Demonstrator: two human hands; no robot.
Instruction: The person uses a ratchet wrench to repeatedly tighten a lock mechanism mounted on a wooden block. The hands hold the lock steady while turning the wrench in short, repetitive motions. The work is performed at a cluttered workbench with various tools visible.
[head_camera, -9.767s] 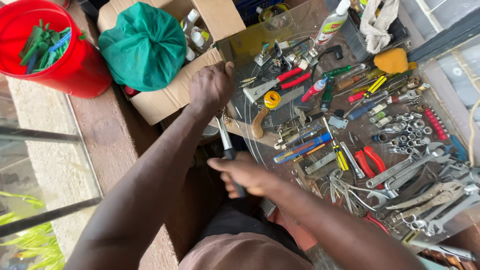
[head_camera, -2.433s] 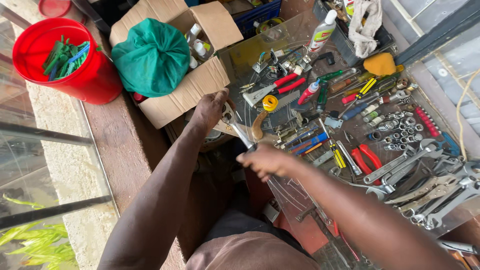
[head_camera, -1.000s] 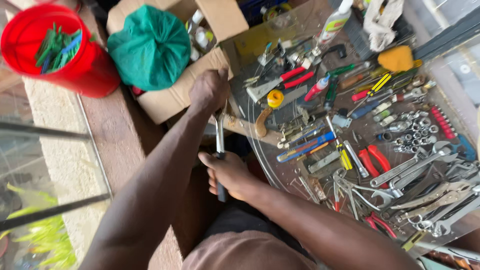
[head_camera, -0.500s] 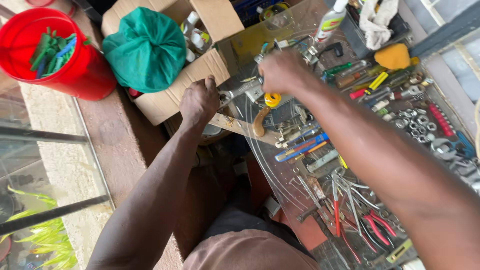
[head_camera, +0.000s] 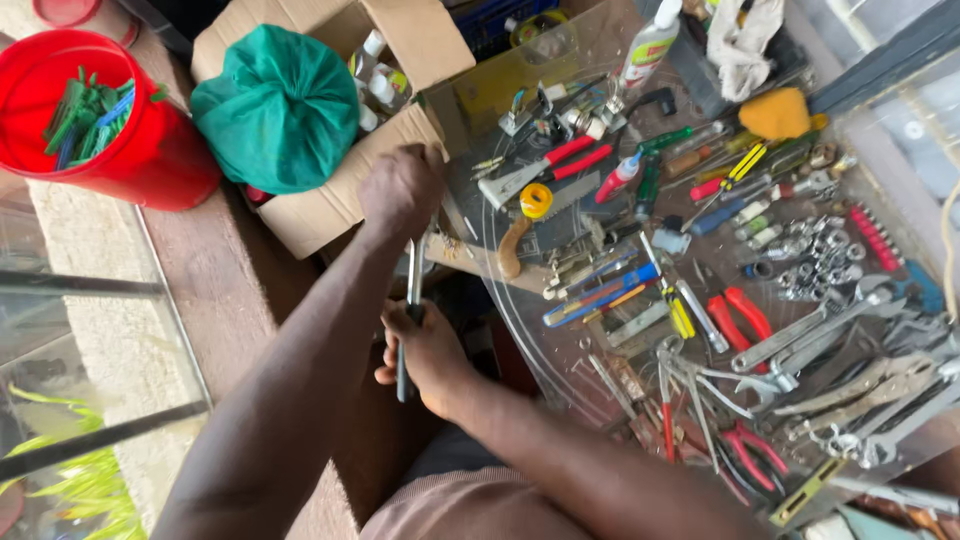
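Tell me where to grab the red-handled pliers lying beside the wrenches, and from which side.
Take the red-handled pliers by both handles, from above. They lie flat with the handles spread and bare on top; wrenches crowd the jaw end.

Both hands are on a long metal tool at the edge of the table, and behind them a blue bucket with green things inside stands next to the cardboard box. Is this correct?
Not quite: the bucket is red, not blue, as the head view shows. The rest holds: the left hand and right hand are both on the long metal tool at the table edge, and the bucket with green things stands beside the cardboard box.
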